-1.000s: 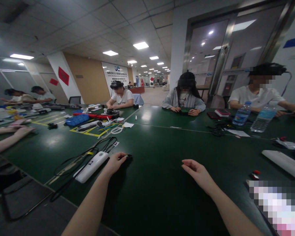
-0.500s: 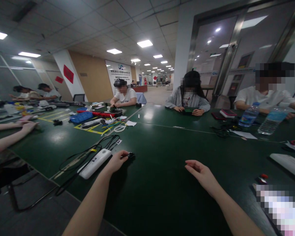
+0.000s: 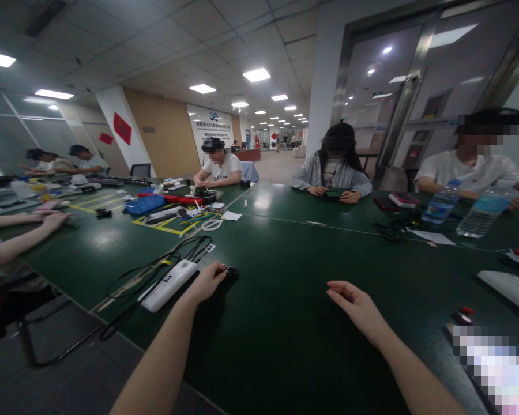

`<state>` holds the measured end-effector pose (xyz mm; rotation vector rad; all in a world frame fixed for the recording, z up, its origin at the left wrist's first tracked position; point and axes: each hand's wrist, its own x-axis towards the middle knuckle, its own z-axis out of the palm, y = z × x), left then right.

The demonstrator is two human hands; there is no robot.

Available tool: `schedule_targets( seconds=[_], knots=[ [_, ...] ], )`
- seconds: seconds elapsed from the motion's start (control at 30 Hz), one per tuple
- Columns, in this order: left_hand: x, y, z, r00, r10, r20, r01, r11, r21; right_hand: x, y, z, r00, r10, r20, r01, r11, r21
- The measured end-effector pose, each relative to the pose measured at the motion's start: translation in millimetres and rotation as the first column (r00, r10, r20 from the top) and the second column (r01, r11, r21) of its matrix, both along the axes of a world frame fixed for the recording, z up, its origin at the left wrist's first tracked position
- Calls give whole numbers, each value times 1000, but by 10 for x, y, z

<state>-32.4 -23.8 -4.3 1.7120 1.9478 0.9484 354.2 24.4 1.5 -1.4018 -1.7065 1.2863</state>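
The left hand (image 3: 207,281) stretches forward, arm straight, thumb and forefinger pinched on a small black object (image 3: 230,270) on the green table (image 3: 285,334), right of a white box (image 3: 169,285) marked 2; the right hand (image 3: 355,304) is loosely curled, half open, holding nothing

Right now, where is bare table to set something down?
Bare green table between the left hand, pinching a small black part, and the empty right hand. Crowded left: white power strip, black cables. Right: white bar, red-capped item.
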Motion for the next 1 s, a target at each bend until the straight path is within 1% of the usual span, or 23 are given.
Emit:
schedule_targets(
  seconds=[0.13,0.27,0.37,0.47,0.53,0.73,0.83,1.0],
  knots=[
    [-34,12,-35,999,-22,-24,22,1000,10,8,24,-42,1000,19,-18,-19,1000,11],
    [-44,21,-41,999,-27,34,26,999,20,11,31,-59,999,30,-33,-29,999,23],
    [-34,20,-8,996,15,85,-16,1000,18,10,25,-52,999,30,-33,-29,999,19],
    [-35,19,18,992,79,96,-81,997,8,8,28,-55,999,26,-30,-25,1000,17],
    [-40,21,19,991,86,107,-87,996,6,6,31,-60,999,27,-30,-27,999,18],
    [-17,12,12,983,59,173,-57,998,-13,-1,13,-35,1000,21,-18,-21,1000,9],
    [-5,10,4,977,25,211,-22,1000,-17,2,4,-16,1000,29,-13,-29,1000,1],
    [-52,41,-73,982,-30,187,32,999,-7,-3,0,-2,1000,14,-9,-14,1000,0]
  ],
)
